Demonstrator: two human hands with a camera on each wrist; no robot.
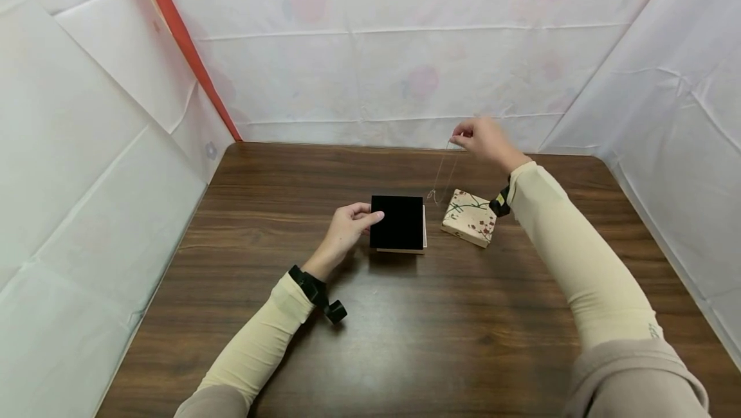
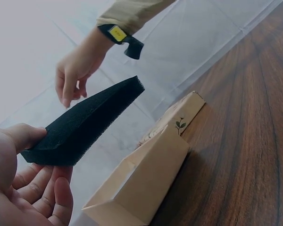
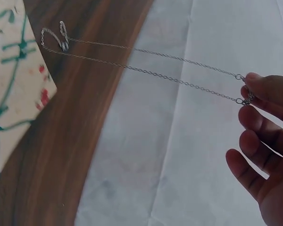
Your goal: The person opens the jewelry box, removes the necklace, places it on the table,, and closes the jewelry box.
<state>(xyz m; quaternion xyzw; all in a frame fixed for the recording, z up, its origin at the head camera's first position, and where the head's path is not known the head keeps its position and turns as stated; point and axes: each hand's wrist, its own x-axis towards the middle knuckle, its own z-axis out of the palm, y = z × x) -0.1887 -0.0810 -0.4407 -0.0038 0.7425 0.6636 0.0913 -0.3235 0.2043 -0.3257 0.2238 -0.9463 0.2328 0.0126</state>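
Pinching a fine silver-toned necklace (image 3: 179,81) between thumb and index finger, your right hand (image 1: 489,141) is raised over the far side of the table; its other fingers are loosely bent and set apart. The necklace hangs from your fingertips in a long, narrow loop, with a small pendant (image 3: 63,46) at its lower end. Whether that end touches the table, you cannot tell.

Your left hand (image 1: 344,231) grips a square black foam pad (image 1: 396,222) by its left edge, thumb on top and fingers beneath. You have the pad tilted above an open cream box (image 2: 153,183), apart from its rim.

Just right of that box, near your right wrist, a cream box piece (image 1: 470,215) printed with red blossoms and green branches lies on the dark wood-grained table (image 1: 463,341). Around you, pale sheets (image 1: 405,51) with faint floral prints hang behind the table and along both sides, with a red strip (image 1: 188,38) running down at the left.
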